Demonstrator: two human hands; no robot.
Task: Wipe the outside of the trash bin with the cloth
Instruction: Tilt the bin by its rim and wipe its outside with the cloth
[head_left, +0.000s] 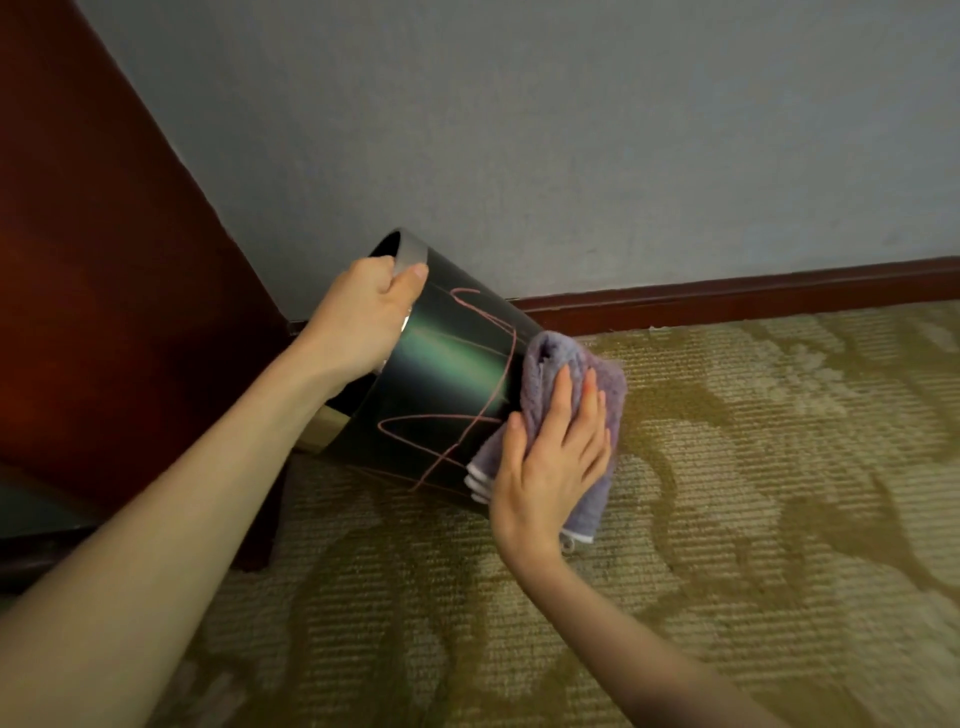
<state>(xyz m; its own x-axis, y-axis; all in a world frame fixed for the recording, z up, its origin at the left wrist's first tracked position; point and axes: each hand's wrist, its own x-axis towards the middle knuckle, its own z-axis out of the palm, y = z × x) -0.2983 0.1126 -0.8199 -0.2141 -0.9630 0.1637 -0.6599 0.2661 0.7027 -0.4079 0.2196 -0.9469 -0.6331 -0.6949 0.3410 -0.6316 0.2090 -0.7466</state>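
Note:
A dark glossy trash bin (441, 374) with a grey rim is tilted, its mouth turned up and to the left, its base down to the right on the carpet. Pink scribble lines run across its outer wall. My left hand (363, 317) grips the rim, thumb outside. My right hand (550, 457) lies flat with spread fingers on a folded purple-grey cloth (566, 364), pressing it against the bin's lower right end. The hand hides the cloth's middle.
Patterned beige-olive carpet (727, 519) covers the floor. A grey wall (571, 130) with a dark red baseboard (727, 296) stands behind the bin. Dark red wooden furniture (104, 286) rises at the left, close to the bin's mouth.

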